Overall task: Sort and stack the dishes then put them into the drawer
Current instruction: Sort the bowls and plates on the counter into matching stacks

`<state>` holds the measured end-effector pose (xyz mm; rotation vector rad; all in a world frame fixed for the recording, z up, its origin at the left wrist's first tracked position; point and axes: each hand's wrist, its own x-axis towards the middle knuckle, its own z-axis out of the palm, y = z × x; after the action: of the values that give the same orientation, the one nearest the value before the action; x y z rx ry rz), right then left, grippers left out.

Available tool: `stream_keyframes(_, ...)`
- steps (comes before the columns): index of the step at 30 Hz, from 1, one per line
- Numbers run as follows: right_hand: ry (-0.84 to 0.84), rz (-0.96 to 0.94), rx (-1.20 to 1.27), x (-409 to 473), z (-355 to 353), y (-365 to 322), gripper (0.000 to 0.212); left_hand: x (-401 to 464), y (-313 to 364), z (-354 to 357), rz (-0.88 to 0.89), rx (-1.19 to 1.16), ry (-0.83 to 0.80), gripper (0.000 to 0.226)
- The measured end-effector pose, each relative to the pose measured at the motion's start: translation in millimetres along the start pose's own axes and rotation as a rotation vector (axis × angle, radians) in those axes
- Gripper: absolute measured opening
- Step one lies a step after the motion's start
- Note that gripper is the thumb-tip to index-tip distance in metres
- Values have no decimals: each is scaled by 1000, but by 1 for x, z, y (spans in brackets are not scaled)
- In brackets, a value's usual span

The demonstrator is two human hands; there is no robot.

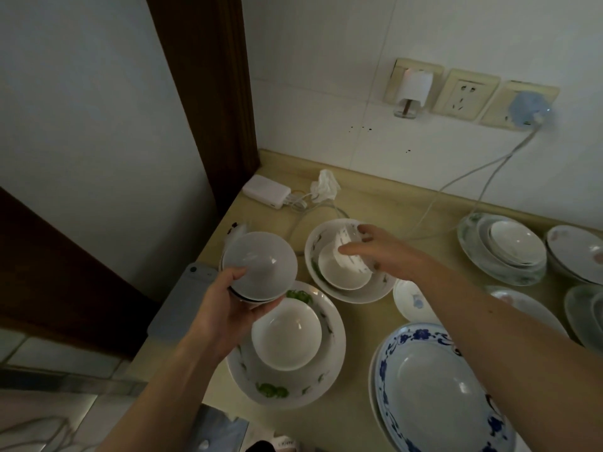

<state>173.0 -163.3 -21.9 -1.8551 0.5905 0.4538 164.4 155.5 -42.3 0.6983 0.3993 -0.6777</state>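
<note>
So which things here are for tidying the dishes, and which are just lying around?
For the job:
- stack of small white bowls held by the left hand
- tilted white bowl gripped by the right hand
- blue-flowered white plate
- green-leaf white plate

Just lying about:
- white charger block
- crumpled white tissue
- grey phone

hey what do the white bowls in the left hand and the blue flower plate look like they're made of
The bowls in the left hand look like glazed white ceramic, likely porcelain: smooth with soft glare spots. The blue-flower plate looks the same, glossy with a painted blue rim pattern. Melamine cannot be ruled out by sight.
</note>
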Motion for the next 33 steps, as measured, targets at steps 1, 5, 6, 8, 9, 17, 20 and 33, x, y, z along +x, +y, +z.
stream_keyframes(1, 27, -23, -149, 0, 4, 0, 104, 0, 0, 0, -1, 3, 2, 70)
stream_keyframes(5, 97, -157, -598, 3, 22, 7, 123, -2, -1, 0, 2, 25, 23, 84)
stream_keyframes(6, 96, -177, -636, 4, 25, 8, 124, -2, -1, 0, -1, 28, 24, 91)
stream_keyframes(8, 89, -172, -688, 6, 29, 12, 128, -4, -1, -1, -9, 26, 18, 98)
stream_keyframes(9, 85, -161, -710, 6, 31, 14, 129, -4, -1, -1, -8, 23, 12, 98)
stream_keyframes(17, 119, -129, -799, 3, 40, 15, 127, -9, -1, -7, 24, 12, 24, 90)
stream_keyframes(20, 88, -126, -860, 4, 41, 13, 127, -9, 0, -8, 24, 9, 23, 90)
stream_keyframes(33, 127, -289, -221, -47, 8, -38, 110, -4, -8, 5, -8, 10, 36, 84)
